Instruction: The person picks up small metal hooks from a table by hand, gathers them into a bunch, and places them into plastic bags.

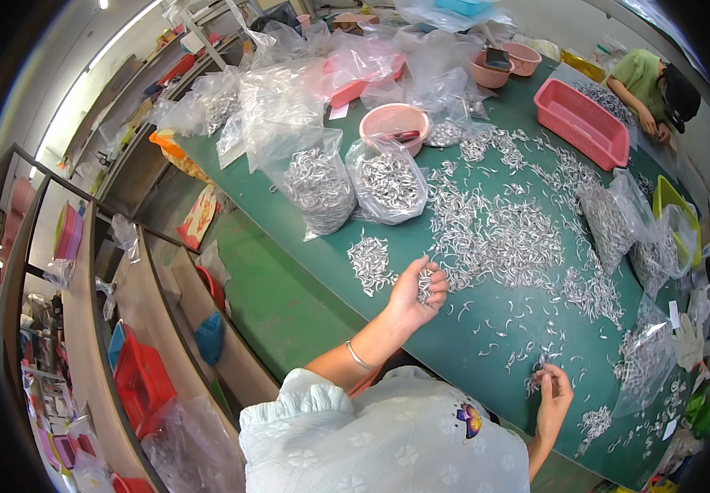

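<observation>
Curved silvery metal pieces (495, 238) are strewn in a broad, loose spread over the green table (593, 361), with a clump of them held in the left hand (419, 293) and a few more lying at the fingertips of the right hand (554, 390). By the look of it, the step in hand is a sorting or gathering by hand; it would best be done with small amounts lifted at a time, the palm cupped so that nothing is spilled, and the pieces teased apart lightly, since such hooked shapes may well tangle. The left fingers are curled loosely inward around the clump, which is left partly exposed at the palm. At the near right, the right thumb and fingers are bent toward one another above the tabletop, only slightly spread; whether a piece is actually pinched there cannot be told. Just beyond the left hand, to its left, a small separate pile (371, 263) is seen, best not mixed with the main spread. Farther off, two clear plastic bags filled with like pieces, a left one (318, 193) and a right one (389, 185), are stood near a pink round basin (394, 123). At the far right, a pink rectangular tub (583, 123) is set near a co-worker (638, 78) in a green top.
</observation>
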A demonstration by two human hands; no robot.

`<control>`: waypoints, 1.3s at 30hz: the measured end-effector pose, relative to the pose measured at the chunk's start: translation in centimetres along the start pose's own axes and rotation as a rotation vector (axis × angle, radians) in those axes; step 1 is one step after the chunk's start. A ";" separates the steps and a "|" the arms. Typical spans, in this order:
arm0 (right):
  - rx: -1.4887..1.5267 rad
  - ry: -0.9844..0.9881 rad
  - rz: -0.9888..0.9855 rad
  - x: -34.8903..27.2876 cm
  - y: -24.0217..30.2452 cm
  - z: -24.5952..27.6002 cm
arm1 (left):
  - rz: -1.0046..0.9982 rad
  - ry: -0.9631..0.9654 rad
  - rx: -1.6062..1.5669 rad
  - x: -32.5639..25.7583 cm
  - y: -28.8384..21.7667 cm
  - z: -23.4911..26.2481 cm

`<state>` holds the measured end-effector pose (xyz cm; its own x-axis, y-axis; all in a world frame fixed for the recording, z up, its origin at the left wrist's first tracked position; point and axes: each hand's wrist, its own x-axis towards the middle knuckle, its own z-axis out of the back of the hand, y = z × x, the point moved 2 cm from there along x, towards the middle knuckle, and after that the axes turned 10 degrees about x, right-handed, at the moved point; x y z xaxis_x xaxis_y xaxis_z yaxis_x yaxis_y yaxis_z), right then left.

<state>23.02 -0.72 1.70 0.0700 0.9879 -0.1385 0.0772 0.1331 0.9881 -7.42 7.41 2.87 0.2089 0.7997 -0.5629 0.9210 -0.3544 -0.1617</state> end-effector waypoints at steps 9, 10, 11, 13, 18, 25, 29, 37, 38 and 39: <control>0.024 -0.002 -0.021 -0.2 0.3 -0.6 | 0.039 0.021 -0.017 0.3 0.9 0.3; 0.027 -0.002 -0.021 -0.2 0.3 -0.6 | 0.043 0.019 -0.024 0.3 1.0 0.3; 0.030 0.001 -0.021 -0.2 0.3 -0.6 | 0.043 0.016 -0.018 0.2 1.1 0.3; 0.033 0.005 -0.019 -0.2 0.1 -0.6 | 0.043 0.008 -0.008 0.2 1.2 0.2; 0.028 0.011 -0.015 -0.1 0.2 -0.7 | 0.053 0.022 -0.015 0.2 1.4 0.1; 0.043 0.017 -0.031 0.0 0.3 -0.9 | 0.059 0.032 -0.012 0.2 1.5 0.2; 0.049 0.028 -0.024 0.0 0.2 -1.1 | 0.062 0.040 -0.023 0.3 1.5 0.3; 0.040 0.016 -0.027 -0.1 0.0 -0.9 | -0.002 0.021 0.061 -0.1 1.7 -0.6; 0.032 0.014 -0.024 0.0 0.1 -1.0 | -0.003 0.142 0.060 0.0 1.4 -0.5; 0.023 0.013 -0.022 0.1 0.0 -1.0 | -0.018 0.103 0.069 0.0 1.5 -0.5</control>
<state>22.06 -0.58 1.80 0.0554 0.9858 -0.1587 0.1012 0.1526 0.9831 -5.89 7.12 2.98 0.2289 0.8504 -0.4737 0.9006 -0.3698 -0.2286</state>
